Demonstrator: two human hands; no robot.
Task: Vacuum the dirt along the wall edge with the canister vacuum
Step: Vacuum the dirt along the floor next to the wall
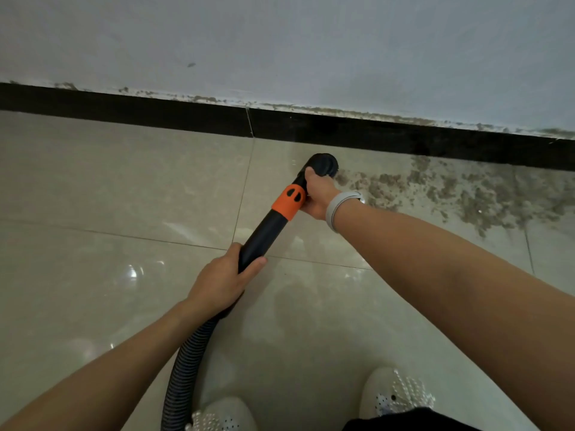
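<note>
Glossy beige floor tiles [93, 188] throughout, running up to a black baseboard [124, 112] under a pale wall [280, 42]. Nearest, two white perforated shoes [396, 393] at the bottom edge. Beside them, ribbed grey hose [186, 368] curving up toward the hands; canister body itself out of view.

Further out, left hand [221, 281] wrapped around the rear of the black wand [264, 234], grip full and firm, fingers curled round the tube. Then an orange collar [287, 202] on the wand. Beyond it, right hand [317, 194], pale wristband [337, 209] on the wrist, holding the wand's front end just behind the round black nozzle [323, 164], grip tight around it.

Nozzle set down on the tile just short of the baseboard, touching the left fringe of a wide brown dirt patch [466, 194]. Dirt spread rightward along the wall edge, thickest near the baseboard. Tile left of the nozzle looking clean.

Step in hand, judged: suction pass mid-run, with most of the patch yet to be lifted. Next move likely calls for sliding the nozzle rightward, kept low and close against the baseboard, hose slack following. Crumbling brown residue [342, 112] along the baseboard top probably needing a separate pass.
</note>
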